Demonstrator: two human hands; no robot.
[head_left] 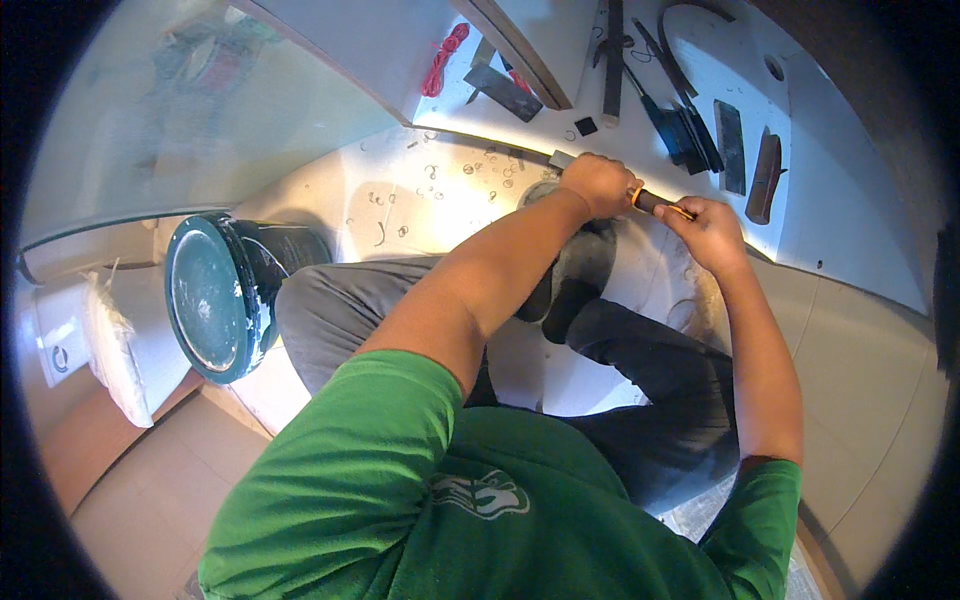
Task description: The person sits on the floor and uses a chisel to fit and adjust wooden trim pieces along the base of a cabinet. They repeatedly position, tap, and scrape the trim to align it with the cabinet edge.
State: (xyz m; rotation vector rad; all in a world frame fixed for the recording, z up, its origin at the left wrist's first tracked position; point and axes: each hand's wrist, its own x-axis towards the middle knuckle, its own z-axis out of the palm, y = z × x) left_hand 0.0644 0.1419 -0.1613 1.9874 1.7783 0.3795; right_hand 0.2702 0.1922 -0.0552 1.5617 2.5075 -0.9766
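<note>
A chisel with a black and orange handle [657,203] lies across the front edge of a white panel [640,150]. My left hand [597,187] is closed around its middle, and the flat grey metal end [561,160] sticks out to the left, at the dark strip [480,143] along the panel's edge. My right hand [712,232] grips the handle's right end. The exact contact of metal and edge is partly hidden by my left fist. Below my hands is my dark shoe [583,262]. Small curled shavings [432,172] lie scattered on the lit floor.
On the panel are a pink cord bundle [446,60], a dark block [503,92], black-handled tools [680,135], a flat grey bar [731,147] and a brown piece [765,180]. A lidded dark green bucket [208,298] stands left of my knee.
</note>
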